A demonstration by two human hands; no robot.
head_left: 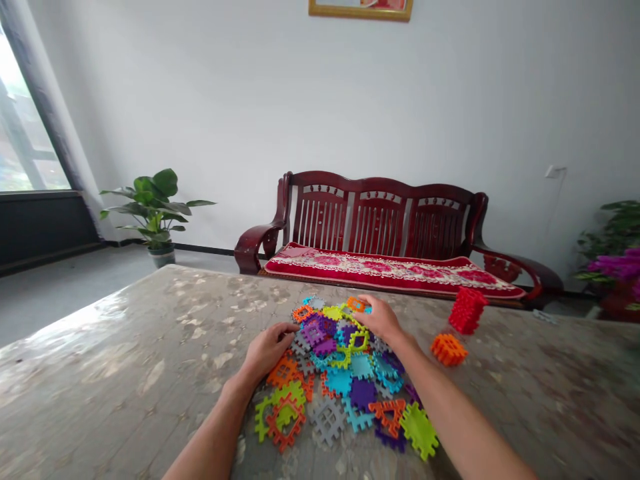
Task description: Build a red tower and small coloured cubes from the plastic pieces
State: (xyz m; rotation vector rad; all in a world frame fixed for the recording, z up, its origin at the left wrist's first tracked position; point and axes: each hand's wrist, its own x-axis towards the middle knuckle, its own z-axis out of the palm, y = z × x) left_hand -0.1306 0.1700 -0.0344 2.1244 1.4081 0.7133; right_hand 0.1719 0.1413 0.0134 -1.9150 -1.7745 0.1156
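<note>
A heap of colourful plastic interlocking tiles (360,365) with toothed edges lies spread on the table in front of me. At its left edge rests my left hand (270,345), fingers loosely bent and a little apart, near grey tiles (300,343) and a purple window tile (313,333); I see nothing held in it. My right hand (381,319) reaches over the far side of the heap. Its thumb and forefinger close on a small orange window tile (355,305). Lime, blue, purple and orange tiles overlap between both hands.
Right of the heap stand a stack of red tiles (467,311) and a lower stack of orange tiles (449,350). A patterned cloth covers the table (125,373). Beyond it are a wooden bench (375,220) with a red runner and a potted plant (157,207).
</note>
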